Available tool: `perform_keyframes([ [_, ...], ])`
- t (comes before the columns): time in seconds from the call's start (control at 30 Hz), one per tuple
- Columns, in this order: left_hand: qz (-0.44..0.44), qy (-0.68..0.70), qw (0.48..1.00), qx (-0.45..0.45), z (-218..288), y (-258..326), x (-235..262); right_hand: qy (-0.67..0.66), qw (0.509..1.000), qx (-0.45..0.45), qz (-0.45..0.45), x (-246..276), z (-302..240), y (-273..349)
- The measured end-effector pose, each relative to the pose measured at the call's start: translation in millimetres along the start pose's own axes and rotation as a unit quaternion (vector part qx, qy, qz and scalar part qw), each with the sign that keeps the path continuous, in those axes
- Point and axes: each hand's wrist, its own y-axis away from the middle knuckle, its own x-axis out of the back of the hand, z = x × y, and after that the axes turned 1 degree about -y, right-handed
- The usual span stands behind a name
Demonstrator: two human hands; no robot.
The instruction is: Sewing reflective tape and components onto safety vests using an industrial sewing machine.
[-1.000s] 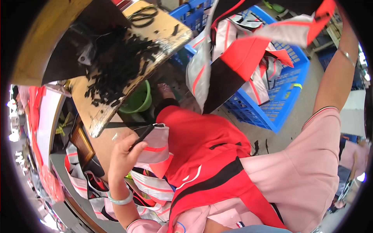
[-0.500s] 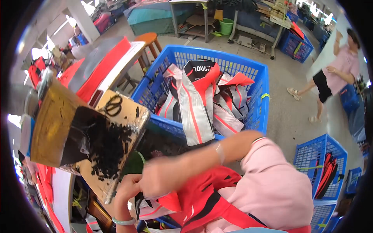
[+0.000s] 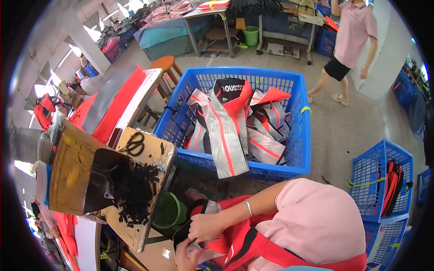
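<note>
well, right hand: i see curled fingers pinching the cloth piece
left hand: just beside, at that same piece; i can't tell how its fingers close
cloth piece: low over the red apron, probably for support
blue basket: ahead, seemingly for easy reach, holding striped strips
scissors: near black scraps

Windows over on the left glare white, the floor lies softly lit, and lines bow near the dark rim.
</note>
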Motion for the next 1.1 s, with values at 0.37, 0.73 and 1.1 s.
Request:
perform_keyframes([
  [0.37, 0.317, 0.176, 0.932, 0.032, 65, -24, 12, -0.113, 0.985, 0.105, 0.076, 121, 9, -60],
  [0.73, 0.26, 0.034, 0.965, 0.018, 64, -59, 4, -0.024, 0.997, -0.077, -0.019, 66, 30, -14],
  [1.1, 0.203, 0.052, 0.974, 0.081, 41, -47, 27, -0.089, 0.995, -0.016, -0.05, 61, 37, -46],
])
